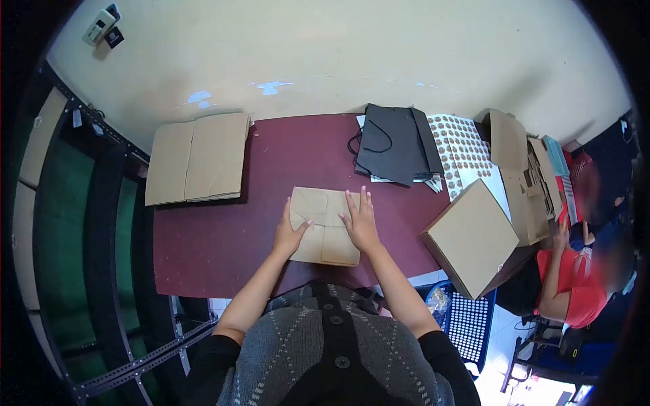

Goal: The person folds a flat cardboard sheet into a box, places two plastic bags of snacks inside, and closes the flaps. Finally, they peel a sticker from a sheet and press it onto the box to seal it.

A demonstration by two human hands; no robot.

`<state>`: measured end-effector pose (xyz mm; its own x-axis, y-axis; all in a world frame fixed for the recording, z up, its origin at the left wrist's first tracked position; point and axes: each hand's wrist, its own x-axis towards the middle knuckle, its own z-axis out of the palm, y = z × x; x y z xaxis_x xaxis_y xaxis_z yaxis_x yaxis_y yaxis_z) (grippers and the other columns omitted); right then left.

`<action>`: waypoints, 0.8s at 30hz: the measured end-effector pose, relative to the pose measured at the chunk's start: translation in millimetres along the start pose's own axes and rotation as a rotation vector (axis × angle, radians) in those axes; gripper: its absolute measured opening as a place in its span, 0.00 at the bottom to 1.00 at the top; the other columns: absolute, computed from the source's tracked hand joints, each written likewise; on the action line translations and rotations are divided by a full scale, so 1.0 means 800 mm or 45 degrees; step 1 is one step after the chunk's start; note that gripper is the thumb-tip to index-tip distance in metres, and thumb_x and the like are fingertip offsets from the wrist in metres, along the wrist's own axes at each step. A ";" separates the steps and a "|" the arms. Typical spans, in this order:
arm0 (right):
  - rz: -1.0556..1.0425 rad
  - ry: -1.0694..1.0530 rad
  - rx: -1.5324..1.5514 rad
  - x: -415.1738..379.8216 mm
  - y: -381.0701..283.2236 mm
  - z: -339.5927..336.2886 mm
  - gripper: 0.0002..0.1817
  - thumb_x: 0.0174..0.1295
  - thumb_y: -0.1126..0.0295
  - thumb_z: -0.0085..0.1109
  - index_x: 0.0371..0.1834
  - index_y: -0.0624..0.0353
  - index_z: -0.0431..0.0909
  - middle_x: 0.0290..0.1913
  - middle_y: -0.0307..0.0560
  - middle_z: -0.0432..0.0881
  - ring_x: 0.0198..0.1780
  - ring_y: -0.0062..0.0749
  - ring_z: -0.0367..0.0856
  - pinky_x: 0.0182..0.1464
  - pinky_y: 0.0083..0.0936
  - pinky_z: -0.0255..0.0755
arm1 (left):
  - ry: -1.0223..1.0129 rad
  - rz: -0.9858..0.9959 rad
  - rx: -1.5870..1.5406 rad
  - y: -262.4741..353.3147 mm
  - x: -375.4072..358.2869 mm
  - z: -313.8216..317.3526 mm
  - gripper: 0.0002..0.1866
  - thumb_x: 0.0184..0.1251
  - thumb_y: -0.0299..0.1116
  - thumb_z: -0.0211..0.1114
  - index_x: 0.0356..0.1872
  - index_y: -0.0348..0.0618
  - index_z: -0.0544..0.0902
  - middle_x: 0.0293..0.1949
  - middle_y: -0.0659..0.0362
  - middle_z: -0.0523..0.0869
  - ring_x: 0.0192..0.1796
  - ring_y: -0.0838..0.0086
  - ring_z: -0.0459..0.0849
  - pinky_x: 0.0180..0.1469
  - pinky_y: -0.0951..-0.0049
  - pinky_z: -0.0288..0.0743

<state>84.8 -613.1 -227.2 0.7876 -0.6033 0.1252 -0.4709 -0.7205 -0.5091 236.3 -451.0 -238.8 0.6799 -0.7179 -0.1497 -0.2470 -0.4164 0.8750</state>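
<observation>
A small brown cardboard box (325,247), its flaps folded over the top, lies on the dark red table (305,149) right in front of me. My left hand (291,233) rests along the box's left edge, fingers stretched forward and the thumb laid on the top. On the right part of the same box, my right hand (361,220) lies flat with its fingers spread. Both palms touch the cardboard. The underside of the box is hidden.
Flat folded cardboard (217,152) lies at the table's left end. Black paper bags (396,145), sticker sheets (467,149) and a closed box (474,237) occupy the right. Below is a blue basket (474,321). A person in a red shirt (582,298) sits at the far right.
</observation>
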 end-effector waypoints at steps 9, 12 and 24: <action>0.404 0.056 0.601 -0.032 0.010 -0.001 0.47 0.63 0.58 0.57 0.75 0.51 0.33 0.60 0.71 0.69 0.60 0.61 0.71 0.61 0.39 0.65 | 0.110 0.058 0.037 0.010 -0.040 0.014 0.44 0.59 0.40 0.66 0.71 0.41 0.50 0.63 0.39 0.68 0.64 0.48 0.69 0.63 0.60 0.65; 0.345 0.098 0.641 -0.047 0.017 -0.002 0.44 0.64 0.60 0.56 0.75 0.50 0.35 0.62 0.67 0.69 0.61 0.59 0.70 0.61 0.38 0.66 | 0.095 0.088 0.172 0.021 -0.057 0.012 0.44 0.60 0.42 0.66 0.71 0.40 0.50 0.63 0.38 0.68 0.64 0.47 0.69 0.63 0.60 0.64; 0.333 -0.032 0.534 -0.001 0.035 -0.033 0.33 0.68 0.61 0.47 0.72 0.61 0.47 0.62 0.72 0.66 0.61 0.63 0.68 0.64 0.44 0.61 | 0.255 -0.008 0.171 0.049 -0.040 0.050 0.40 0.63 0.44 0.61 0.70 0.39 0.51 0.66 0.39 0.60 0.68 0.47 0.61 0.67 0.56 0.57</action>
<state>60.5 -641.7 -218.8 0.6761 -0.7334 -0.0700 -0.4576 -0.3436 -0.8201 177.6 -466.5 -218.1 0.8017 -0.5957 -0.0493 -0.3228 -0.5008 0.8031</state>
